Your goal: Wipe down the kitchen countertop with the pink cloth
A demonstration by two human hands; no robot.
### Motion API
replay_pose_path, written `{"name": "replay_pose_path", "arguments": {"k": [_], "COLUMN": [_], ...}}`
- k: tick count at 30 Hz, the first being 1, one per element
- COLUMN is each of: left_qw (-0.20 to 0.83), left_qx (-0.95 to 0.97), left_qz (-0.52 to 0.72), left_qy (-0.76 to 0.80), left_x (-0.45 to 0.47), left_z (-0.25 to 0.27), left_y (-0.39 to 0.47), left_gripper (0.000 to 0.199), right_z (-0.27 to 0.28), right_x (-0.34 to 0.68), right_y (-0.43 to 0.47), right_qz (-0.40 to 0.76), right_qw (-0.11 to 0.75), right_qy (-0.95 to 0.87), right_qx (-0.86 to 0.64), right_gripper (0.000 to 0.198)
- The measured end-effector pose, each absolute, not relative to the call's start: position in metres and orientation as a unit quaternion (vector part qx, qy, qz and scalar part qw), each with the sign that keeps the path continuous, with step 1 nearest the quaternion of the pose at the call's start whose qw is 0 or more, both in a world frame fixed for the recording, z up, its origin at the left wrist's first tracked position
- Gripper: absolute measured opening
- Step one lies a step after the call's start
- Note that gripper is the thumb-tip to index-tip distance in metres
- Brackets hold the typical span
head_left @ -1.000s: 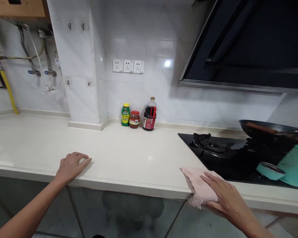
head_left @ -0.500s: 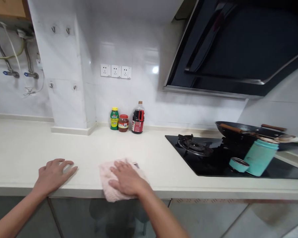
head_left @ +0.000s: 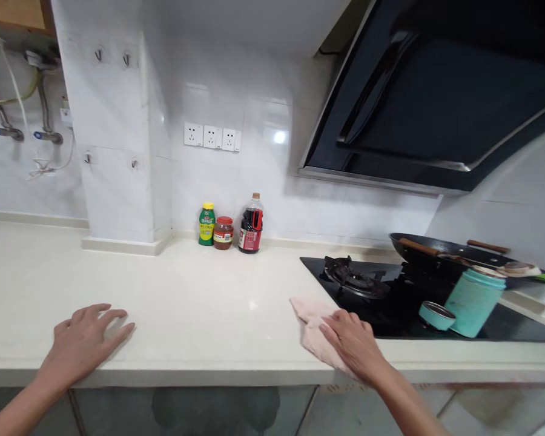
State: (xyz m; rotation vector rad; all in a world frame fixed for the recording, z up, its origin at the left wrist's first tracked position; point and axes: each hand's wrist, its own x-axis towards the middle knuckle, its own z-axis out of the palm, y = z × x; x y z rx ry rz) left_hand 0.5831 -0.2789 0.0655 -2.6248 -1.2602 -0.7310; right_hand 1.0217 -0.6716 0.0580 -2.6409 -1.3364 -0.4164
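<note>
My left hand rests on the white countertop near its front edge, fingers apart and holding nothing. Under my right hand is a pale pink cloth, gripped and pressed against the counter beside the cooktop's front left corner. The cloth spreads out to the left of the fingers, partly creased, and the hand covers its right part. A black glass cooktop lies just beyond the right hand.
A turquoise flask and its cup-like lid stand on the cooktop, before a wok. Along the wall are a green bottle, a red-lidded jar and a dark sauce bottle. A range hood hangs above.
My right hand has slid the cloth rightward along the counter, from the middle to the cooktop's edge. My left hand stays on the counter. The view has shifted slightly.
</note>
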Motion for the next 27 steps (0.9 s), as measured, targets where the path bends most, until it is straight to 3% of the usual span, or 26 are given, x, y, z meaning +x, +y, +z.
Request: {"name": "replay_pose_path", "arguments": {"k": [6, 15, 21, 27], "left_qw": [0.088, 0.035, 0.009, 0.007], "left_qx": [-0.876, -0.867, -0.870, -0.855], "left_qz": [-0.267, -0.252, -0.222, -0.232], "left_qy": [-0.393, -0.428, -0.440, -0.465], "left_x": [0.583, 0.586, 0.585, 0.586], "left_z": [0.056, 0.061, 0.060, 0.072], "left_y": [-0.275, -0.277, -0.273, -0.285], "left_gripper": [0.047, 0.053, 0.055, 0.059], "right_z": [0.038, 0.081, 0.092, 0.100], "right_x": [1.057, 1.072, 0.972, 0.856], "right_y": [-0.680, -0.510, -0.413, -0.429], "right_qz": [-0.066, -0.019, 0.044, 0.113], "right_qw": [0.072, 0.031, 0.042, 0.082], "right_qy": [-0.454, -0.324, -0.502, -0.730], "right_qx": [-0.886, -0.945, -0.863, -0.669], "right_gripper": [0.071, 0.075, 0.077, 0.087]}}
